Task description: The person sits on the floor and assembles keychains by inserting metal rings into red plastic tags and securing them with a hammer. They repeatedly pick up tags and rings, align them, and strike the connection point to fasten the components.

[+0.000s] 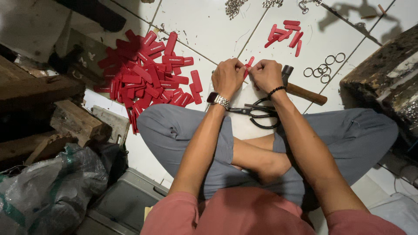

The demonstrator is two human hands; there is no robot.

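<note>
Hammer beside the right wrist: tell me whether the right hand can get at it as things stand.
Probably yes: the hammer lies uncovered on the tiles beside the right hand, though that hand and the left hand both pinch a red tag.

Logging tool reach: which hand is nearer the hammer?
Right. The right hand sits directly beside the hammer head; the left hand is farther, across the small red tag both pinch.

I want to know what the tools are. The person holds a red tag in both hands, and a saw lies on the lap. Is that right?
Not quite. It is not a saw: black scissors lie on the lap, as the head view shows. The rest holds: the left hand and the right hand pinch one red tag between them.
</note>
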